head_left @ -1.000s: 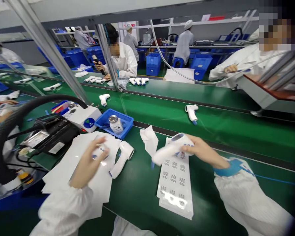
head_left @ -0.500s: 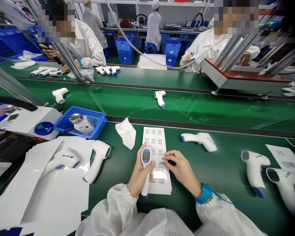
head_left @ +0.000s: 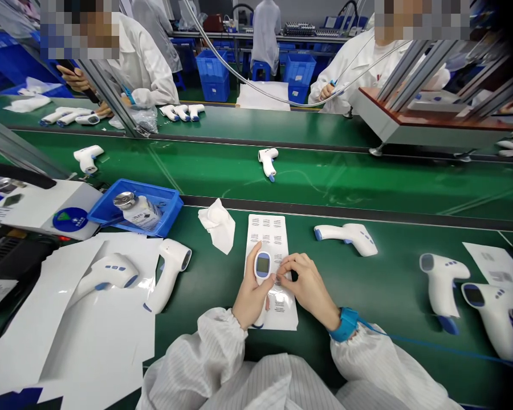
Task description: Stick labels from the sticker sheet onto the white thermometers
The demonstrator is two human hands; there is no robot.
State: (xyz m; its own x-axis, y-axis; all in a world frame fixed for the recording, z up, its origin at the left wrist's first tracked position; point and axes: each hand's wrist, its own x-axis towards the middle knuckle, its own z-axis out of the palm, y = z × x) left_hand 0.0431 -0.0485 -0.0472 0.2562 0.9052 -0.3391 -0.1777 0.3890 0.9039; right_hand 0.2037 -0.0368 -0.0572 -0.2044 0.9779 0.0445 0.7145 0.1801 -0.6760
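Observation:
My left hand (head_left: 248, 297) is wrapped round a white infrared thermometer (head_left: 263, 265), its small grey screen facing up. Beneath it lies a white sheet of printed labels (head_left: 267, 226), partly covered by both hands. Thumb and forefinger of my right hand (head_left: 306, 286) are pinched together over the right side of the sheet, close to the thermometer. Whatever is between those fingertips is too small to make out. A blue wrist strap (head_left: 345, 324) circles my right wrist.
More thermometers lie around: one (head_left: 348, 236) behind my right hand, one (head_left: 171, 273) at left, two at far right. A crumpled tissue (head_left: 218, 226), a blue tray (head_left: 171, 219) with a bottle, and white paper (head_left: 98, 347) are nearby. Across the green conveyor (head_left: 214, 171), co-workers sit.
My left hand has shifted slightly right with the thermometer. My right hand has moved in toward it, and its fingertips have closed into a pinch. On the conveyor, the thermometers sit farther left in view.

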